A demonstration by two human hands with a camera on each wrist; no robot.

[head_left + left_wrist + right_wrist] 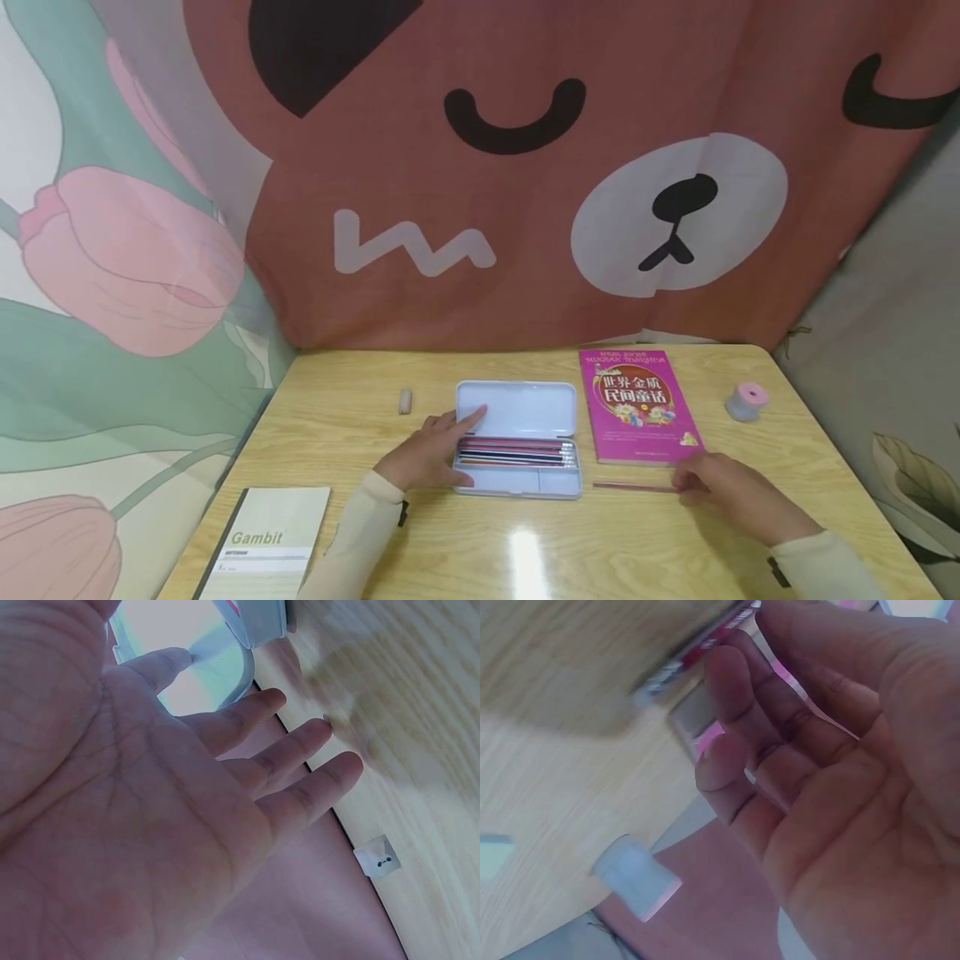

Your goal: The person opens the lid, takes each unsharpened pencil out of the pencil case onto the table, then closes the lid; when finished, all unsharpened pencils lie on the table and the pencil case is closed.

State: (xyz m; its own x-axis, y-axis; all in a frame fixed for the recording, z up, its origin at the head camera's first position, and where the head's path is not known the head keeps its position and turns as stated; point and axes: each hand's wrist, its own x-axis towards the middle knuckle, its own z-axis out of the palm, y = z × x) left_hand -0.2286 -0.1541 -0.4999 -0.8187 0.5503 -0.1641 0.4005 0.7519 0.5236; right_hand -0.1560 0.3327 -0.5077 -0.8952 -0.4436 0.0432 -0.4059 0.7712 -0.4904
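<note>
Your right hand [723, 490] pinches a slim dark-red pencil [630, 486], four o'clock of the pale-blue oblong case [525, 408]; your left hand [427, 454], fingers extended, touches nine o'clock. Transfer apparent; next needs level carrying.

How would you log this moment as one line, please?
left hand: touching open pencil case; right hand: pinching pencil; inside case: more pencils

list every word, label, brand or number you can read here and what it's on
"Gambit": notebook cover
"NOTEBOOK": same cover, under the brand; the smaller print below is too small to read
"世界金质民间童话": pink book cover; its top lettering and fine print are too blurred or small
Held pencil: marks too blurred to read
</note>
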